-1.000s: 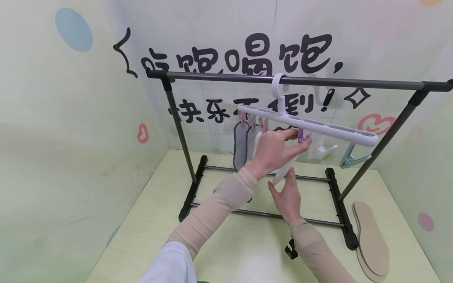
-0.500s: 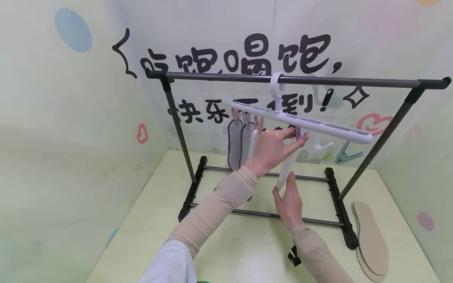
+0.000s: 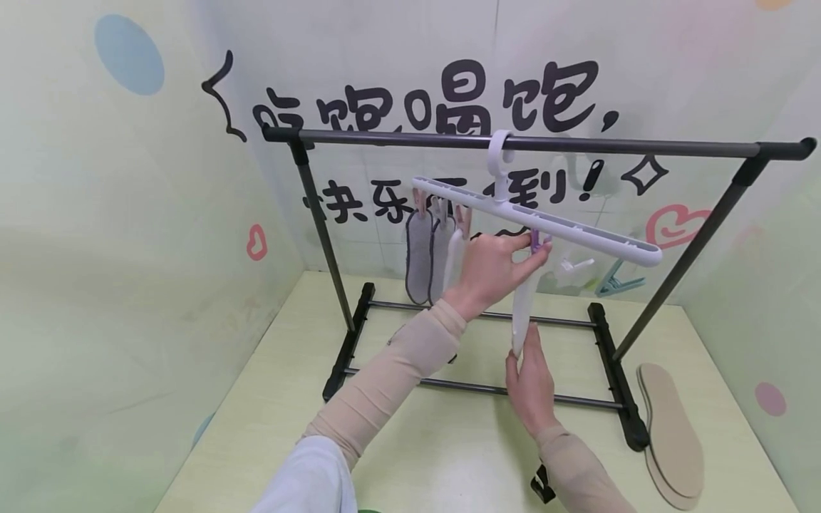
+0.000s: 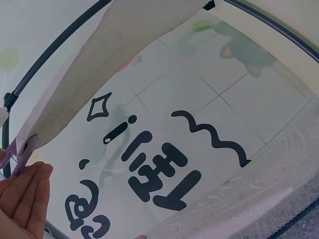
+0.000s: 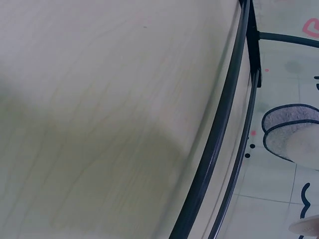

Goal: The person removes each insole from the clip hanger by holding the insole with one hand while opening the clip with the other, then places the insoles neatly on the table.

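My left hand [image 3: 490, 274] pinches a purple clothespin [image 3: 536, 241] under the lilac hanger [image 3: 564, 226]. That clothespin is on the upper end of a white insole [image 3: 522, 310]; the left wrist view shows the purple jaws at the insole's edge, beside the curled fingers [image 4: 32, 191]. Lower down, my right hand [image 3: 534, 388] holds the insole's bottom tip between thumb and fingers. In the right wrist view only a fingertip [image 5: 305, 226] shows. Left of my left hand hang two grey dark-edged insoles [image 3: 420, 263] and another white insole [image 3: 454, 260], partly hidden, below clothespins [image 3: 462, 219].
The hanger hooks over the top bar [image 3: 385, 139] of a black rack. A white clothespin [image 3: 576, 265] and a teal clothespin [image 3: 618, 283] hang to the right. Beige insoles [image 3: 673, 434] lie on the table [image 3: 449, 456] beside the rack's right foot.
The hanger has swung a little left, its hanging insoles and clothespins with it. My right hand has moved down and right with the white insole's tip, so the insole hangs more upright.
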`<state>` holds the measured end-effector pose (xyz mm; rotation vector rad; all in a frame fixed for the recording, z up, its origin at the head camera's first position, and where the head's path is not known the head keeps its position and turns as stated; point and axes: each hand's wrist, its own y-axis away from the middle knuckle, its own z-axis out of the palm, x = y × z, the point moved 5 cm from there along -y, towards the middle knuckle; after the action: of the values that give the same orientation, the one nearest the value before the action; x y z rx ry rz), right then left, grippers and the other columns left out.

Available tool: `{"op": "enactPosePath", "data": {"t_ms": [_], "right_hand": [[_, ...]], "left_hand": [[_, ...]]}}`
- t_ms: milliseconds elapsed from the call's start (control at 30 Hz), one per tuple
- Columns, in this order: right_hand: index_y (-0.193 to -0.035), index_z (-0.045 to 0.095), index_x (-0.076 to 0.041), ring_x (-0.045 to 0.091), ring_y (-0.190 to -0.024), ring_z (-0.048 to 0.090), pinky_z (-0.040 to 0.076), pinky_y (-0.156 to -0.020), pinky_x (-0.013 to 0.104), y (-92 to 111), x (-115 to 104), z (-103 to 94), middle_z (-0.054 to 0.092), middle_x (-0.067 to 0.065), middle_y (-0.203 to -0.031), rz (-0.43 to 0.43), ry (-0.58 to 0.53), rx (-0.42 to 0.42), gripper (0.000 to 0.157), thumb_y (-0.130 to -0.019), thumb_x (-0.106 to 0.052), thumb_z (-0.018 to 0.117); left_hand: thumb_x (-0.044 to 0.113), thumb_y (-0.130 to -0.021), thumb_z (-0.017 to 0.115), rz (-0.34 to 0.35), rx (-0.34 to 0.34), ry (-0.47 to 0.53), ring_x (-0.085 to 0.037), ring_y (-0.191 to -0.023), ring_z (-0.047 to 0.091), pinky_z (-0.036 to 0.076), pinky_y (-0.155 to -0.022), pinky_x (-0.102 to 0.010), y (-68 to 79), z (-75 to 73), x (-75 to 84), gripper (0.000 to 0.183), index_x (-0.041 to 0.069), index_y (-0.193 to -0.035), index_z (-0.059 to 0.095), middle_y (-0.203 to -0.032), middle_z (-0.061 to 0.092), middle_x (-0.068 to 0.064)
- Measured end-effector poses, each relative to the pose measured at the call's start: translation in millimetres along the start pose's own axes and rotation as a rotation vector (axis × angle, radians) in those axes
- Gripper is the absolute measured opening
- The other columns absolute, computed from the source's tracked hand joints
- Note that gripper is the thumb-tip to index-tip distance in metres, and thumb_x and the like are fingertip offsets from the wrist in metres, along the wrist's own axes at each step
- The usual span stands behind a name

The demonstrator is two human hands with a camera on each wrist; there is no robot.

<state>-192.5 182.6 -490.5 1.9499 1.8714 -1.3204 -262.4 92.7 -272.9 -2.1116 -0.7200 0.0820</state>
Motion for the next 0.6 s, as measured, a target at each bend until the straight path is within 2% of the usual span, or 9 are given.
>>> {"op": "enactPosePath", "data": {"t_ms": [133, 300, 433, 600], "right_hand": [[-0.152, 0.024, 0.007, 0.044, -0.139, 0.039, 0.041, -0.104, 0.060, 4.9, 1.0, -2.8, 0.031, 0.027, -0.156, 0.012, 0.003, -0.002, 0.060, -0.099, -0.005, 0.049], [-0.153, 0.025, 0.005, 0.046, -0.132, 0.046, 0.045, -0.098, 0.061, 9.8, 3.8, -4.4, 0.038, 0.030, -0.151, 0.027, -0.010, 0.038, 0.055, -0.102, -0.003, 0.045], [-0.153, 0.025, 0.005, 0.047, -0.133, 0.045, 0.043, -0.102, 0.060, 14.2, 6.8, -5.7, 0.037, 0.029, -0.151, 0.052, -0.038, 0.048, 0.053, -0.103, -0.003, 0.041], [-0.154, 0.024, 0.003, 0.047, -0.130, 0.047, 0.044, -0.100, 0.061, 19.1, 9.6, -7.7, 0.038, 0.029, -0.151, 0.070, -0.057, 0.041, 0.052, -0.104, -0.003, 0.039]], "left_hand": [[0.030, -0.093, 0.067, 0.011, 0.018, -0.016, -0.004, -0.043, 0.037, 0.023, -0.043, -0.017, -0.4, 0.5, 0.7, 0.022, 0.012, -0.099, 0.079, -0.047, 0.055, 0.004], [0.028, -0.094, 0.066, 0.015, 0.039, -0.009, -0.004, -0.041, 0.032, 0.019, -0.041, -0.015, -0.5, 0.1, 0.1, 0.023, 0.011, -0.100, 0.080, -0.044, 0.053, 0.004], [0.026, -0.094, 0.065, 0.019, 0.047, 0.005, -0.003, -0.040, 0.029, 0.018, -0.041, -0.015, -1.0, -0.3, 0.4, 0.022, 0.011, -0.098, 0.080, -0.045, 0.054, 0.004], [0.024, -0.096, 0.063, 0.020, 0.047, 0.001, -0.004, -0.040, 0.028, 0.017, -0.042, -0.015, -0.4, 0.3, 0.4, 0.021, 0.013, -0.095, 0.080, -0.043, 0.047, 0.005]]}}
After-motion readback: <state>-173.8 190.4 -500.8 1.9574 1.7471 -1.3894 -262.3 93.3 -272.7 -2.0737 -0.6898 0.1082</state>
